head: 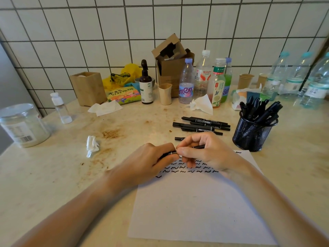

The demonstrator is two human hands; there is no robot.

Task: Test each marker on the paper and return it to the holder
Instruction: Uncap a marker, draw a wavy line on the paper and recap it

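Over the paper (195, 207), near its far edge, both hands meet on one black marker (170, 153): the left hand (151, 161) grips one end, the right hand (201, 150) pinches the other. A hard tug could jerk the tip and smear ink across skin or squiggles. More markers lie just left of the mesh holder (252, 134). One far bottle (203, 75) reads "Wahaha".

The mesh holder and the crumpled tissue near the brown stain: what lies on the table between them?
In the head view, loose black markers lie between the mesh holder and the crumpled tissue, nearer the holder; the rest is bare, stained table.
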